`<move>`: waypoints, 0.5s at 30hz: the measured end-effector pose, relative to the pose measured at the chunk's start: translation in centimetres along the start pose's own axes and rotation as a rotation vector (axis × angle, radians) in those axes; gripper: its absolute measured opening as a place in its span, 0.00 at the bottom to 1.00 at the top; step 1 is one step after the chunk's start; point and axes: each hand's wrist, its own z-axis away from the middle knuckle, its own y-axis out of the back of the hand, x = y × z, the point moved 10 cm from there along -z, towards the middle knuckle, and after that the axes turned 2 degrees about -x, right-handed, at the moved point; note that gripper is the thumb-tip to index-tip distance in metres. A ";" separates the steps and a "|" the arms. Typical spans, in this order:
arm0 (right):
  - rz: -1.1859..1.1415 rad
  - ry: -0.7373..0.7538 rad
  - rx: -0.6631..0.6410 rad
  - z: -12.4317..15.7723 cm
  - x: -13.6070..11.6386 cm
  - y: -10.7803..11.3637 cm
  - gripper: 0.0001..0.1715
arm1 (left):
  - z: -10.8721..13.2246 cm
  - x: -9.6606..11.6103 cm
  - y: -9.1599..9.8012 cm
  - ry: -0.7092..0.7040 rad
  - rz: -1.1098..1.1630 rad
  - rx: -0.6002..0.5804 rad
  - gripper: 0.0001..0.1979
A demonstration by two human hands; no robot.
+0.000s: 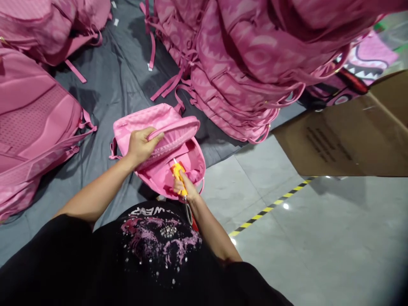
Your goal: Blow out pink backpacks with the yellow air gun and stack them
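Note:
A pink backpack (137, 123) lies in front of me on the grey cloth, its main compartment unzipped and gaping. My left hand (142, 146) grips the edge of its raised front panel, fingers wrapped over the rim. In my right hand (185, 186) is a yellow tagging gun (178, 171) with orange parts and a thin pale needle tip. It is held at the bag's opening, the tip pointing up and away from me over the pink lining. A loop of cord hangs below the grip. The fingers on the trigger side are partly hidden.
Large pink backpacks are piled at the back (236, 72), with more at the left (35, 123). A brown cardboard box (344, 140) stands on the right, a printed pink bag (366, 63) behind it. Yellow-black tape (270, 207) crosses the tiled floor.

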 end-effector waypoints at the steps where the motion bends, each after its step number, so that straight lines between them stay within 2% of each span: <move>1: 0.033 -0.024 -0.006 0.1 0.0 -0.3 0.29 | 0.0 0.0 -0.1 -0.005 -0.010 -0.003 0.16; 3: 0.131 -0.049 0.008 0.6 -0.4 -0.7 0.27 | 0.1 0.2 -0.2 -0.027 -0.027 0.003 0.16; 6: 0.442 -0.006 0.136 2.0 -3.7 -0.4 0.25 | 0.2 1.2 -0.8 -0.121 -0.048 -0.036 0.19; 8: 0.691 0.023 0.234 3.2 -7.6 -0.1 0.23 | 0.2 2.3 -1.8 -0.231 -0.089 -0.122 0.21; 10: 0.966 0.101 0.363 4.3 -12.9 -0.1 0.19 | 0.3 3.2 -2.7 -0.322 -0.167 -0.184 0.24; 11: 1.129 0.141 0.421 4.7 -15.6 -0.3 0.17 | 0.3 3.4 -2.7 -0.341 -0.213 -0.177 0.24; 13: 1.402 0.176 0.477 4.4 -19.2 -1.3 0.15 | 0.7 3.5 -2.4 -0.323 -0.301 -0.105 0.22; 15: 1.511 0.222 0.434 3.0 -20.5 -2.8 0.15 | 1.8 3.8 -2.3 -0.322 -0.359 -0.056 0.18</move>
